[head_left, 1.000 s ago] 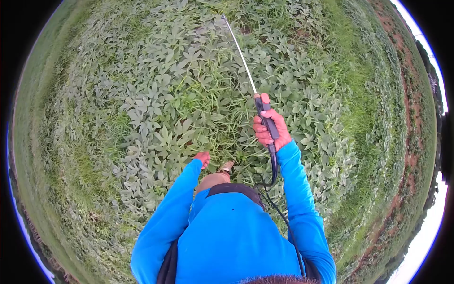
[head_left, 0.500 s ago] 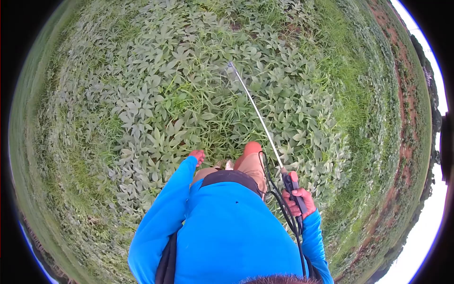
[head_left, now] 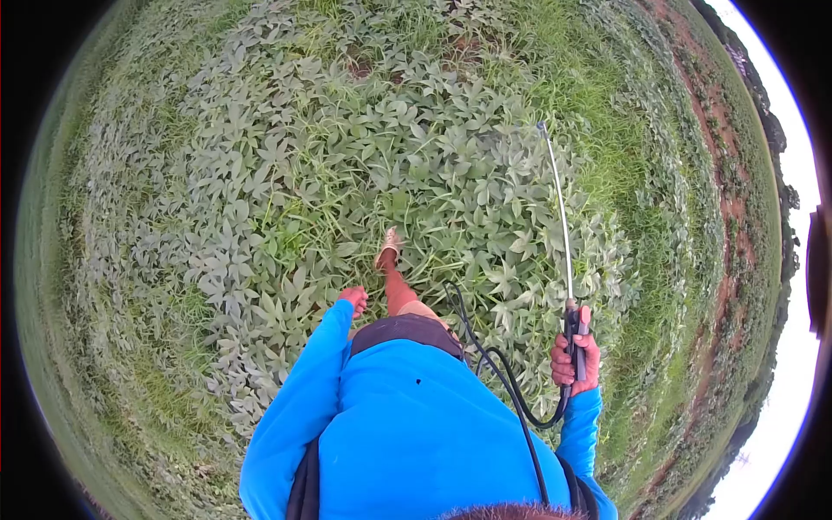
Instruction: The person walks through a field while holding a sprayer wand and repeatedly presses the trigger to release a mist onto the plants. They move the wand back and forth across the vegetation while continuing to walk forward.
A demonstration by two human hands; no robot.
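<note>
My right hand (head_left: 575,362) is wrapped round the black handle of a spray wand (head_left: 559,204), whose thin metal tube points forward over the leaves. At the tip, a blue nozzle (head_left: 541,126) sits above the plants with a faint haze beside it. From the handle a black hose (head_left: 511,381) loops down along my right side. My left hand (head_left: 356,300) hangs by my waist, fingers curled in, with nothing seen in them. Below it are broad-leaved green plants (head_left: 286,299).
Dense leafy crop mixed with tall grass (head_left: 598,165) surrounds me. One foot (head_left: 388,243) is stepping forward among the leaves. A strip of reddish bare soil (head_left: 706,113) runs along the right. Black straps (head_left: 302,477) pass by my sides.
The spray wand has swung to the right, its nozzle moving from ahead of me to the right side. A foot has come forward into view. My left hand remains near my waist.
</note>
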